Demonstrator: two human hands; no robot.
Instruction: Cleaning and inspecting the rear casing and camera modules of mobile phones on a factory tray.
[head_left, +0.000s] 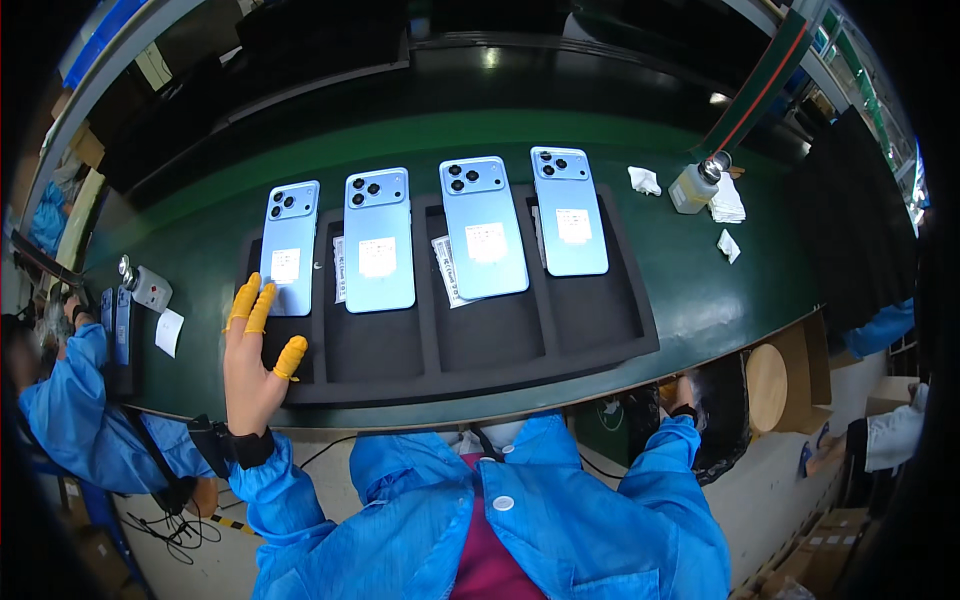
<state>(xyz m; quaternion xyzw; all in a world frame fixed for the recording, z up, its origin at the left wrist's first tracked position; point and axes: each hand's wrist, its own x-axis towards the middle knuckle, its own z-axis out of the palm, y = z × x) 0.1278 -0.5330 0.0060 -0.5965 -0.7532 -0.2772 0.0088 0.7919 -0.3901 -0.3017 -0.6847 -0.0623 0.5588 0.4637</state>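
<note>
Head view showed four blue phones in a row, backs upward, at a black foam tray [480,382] along the near edge of the green table [755,270]. Each had its near end over a compartment and its far end reaching past the tray's far rim. The left hand [252,372] was at the leftmost phone [294,235], its fingers in yellow finger cots [258,310] and its thumb spread well away, so nothing was pinched; two fingertips overlapped that phone's near left edge, though whether they pressed on it I could not tell. The right hand [683,392] showed only partly, low beyond the table's near edge on the right, and its grip could not be made out.

A sideways push from those fingertips, as I judged it, could have skewed the leftmost phone, because its far end seemed unconfined by the foam. At the third phone [487,215], a printed strip [447,270] lay slanted, partly covered; dragging that phone might have creased or torn it.
</note>
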